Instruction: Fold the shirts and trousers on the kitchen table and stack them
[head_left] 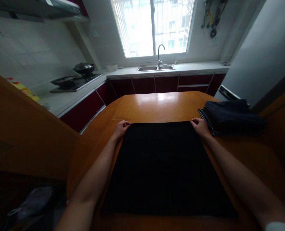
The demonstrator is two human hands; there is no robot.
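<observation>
A black cloth (166, 170) lies flat on the wooden table (142, 106), spread into a shape wider at the near edge. What kind of garment or fabric it is, I cannot tell. My left hand (121, 129) pinches its far left corner. At the far right corner, my right hand (201, 127) has its fingers closed on the same cloth. Just beyond my right hand sits a stack of folded dark clothes (231, 117), the top piece dark blue.
Past the table, a counter holds a sink (147, 68) with a faucet (159, 54) under the window. On the left counter are a stove (84, 82), a wok (62, 81) and a lidded pot (84, 68). A refrigerator (260, 54) stands at right.
</observation>
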